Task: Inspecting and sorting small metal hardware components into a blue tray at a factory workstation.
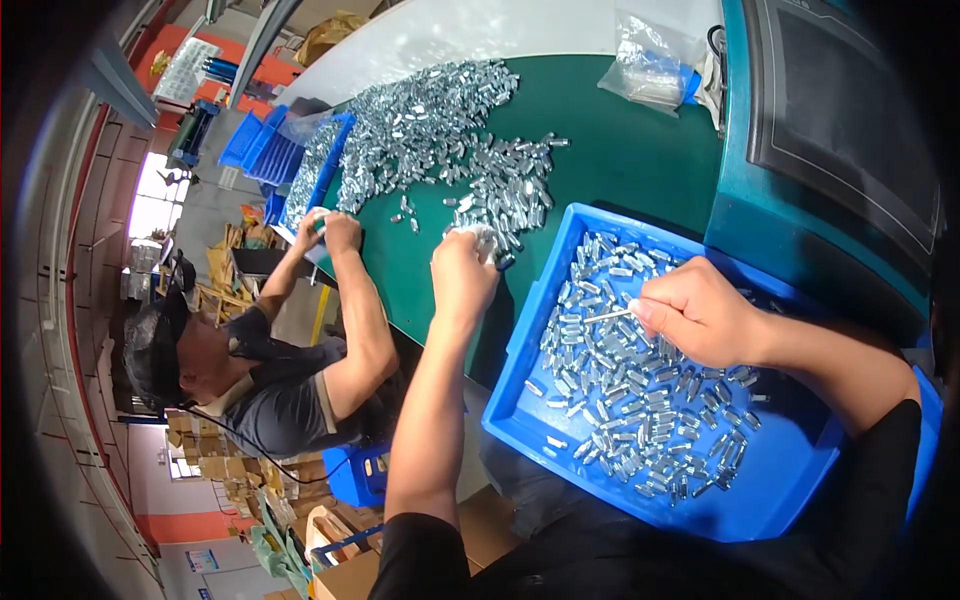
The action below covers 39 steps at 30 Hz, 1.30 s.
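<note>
My left hand (463, 277) is closed at the near edge of a pile of small silvery metal parts (507, 180) on the green tabletop (630, 150). Something whitish and shiny shows at its fingertips, too unclear to name. My right hand (705, 315) pinches a thin metal rod (607, 315), which points left over a blue tray (530, 355). Many similar short, tube-like metal parts (640, 400) lie scattered across the tray's floor, under and around this hand.
A co-worker (270, 380) sits at the left, hands by another blue tray (330, 175) of metal parts. A larger heap (420, 120) covers the far tabletop. At right stands a teal machine (800, 220); a clear plastic bag (645, 65) lies beside it.
</note>
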Tool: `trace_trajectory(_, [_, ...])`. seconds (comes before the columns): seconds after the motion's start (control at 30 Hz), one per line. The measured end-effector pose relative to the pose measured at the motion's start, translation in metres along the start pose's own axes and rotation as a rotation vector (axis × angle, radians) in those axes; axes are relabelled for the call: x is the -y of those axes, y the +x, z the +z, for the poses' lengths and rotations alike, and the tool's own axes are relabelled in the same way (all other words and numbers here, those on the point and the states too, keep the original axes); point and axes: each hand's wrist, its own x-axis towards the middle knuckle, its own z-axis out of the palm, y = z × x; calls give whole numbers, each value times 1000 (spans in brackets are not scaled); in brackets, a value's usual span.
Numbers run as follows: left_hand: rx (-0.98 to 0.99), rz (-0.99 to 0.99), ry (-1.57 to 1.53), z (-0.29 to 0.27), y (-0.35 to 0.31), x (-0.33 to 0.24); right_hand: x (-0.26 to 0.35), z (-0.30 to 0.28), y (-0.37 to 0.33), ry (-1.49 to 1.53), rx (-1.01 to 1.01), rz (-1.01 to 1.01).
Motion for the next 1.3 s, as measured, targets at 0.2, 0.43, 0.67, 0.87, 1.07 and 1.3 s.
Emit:
trace_trajectory(0.2, [26, -353, -1275, -24, -46, -96, 2, -3, -6, 135, -167, 78])
trace_trajectory(0.43, [215, -386, -1495, -18, -71, -109, 7, 2, 3, 103, -139, 113])
trace_trajectory(0.67, [260, -239, -1638, -6, -72, -100, 2, 2, 3, 42, -161, 127])
trace_trajectory(0.87, [331, -199, -1505, -1, -78, -113, 5, 5, 0, 2, -140, 87])
trace_trajectory(1.07, [474, -137, -1536, 2, -82, -121, -1, 12, -9, -57, -74, -63])
trace_trajectory(1.3, [166, 183, -1024, -7, -83, -121, 7, 8, -4, 484, 122, 443])
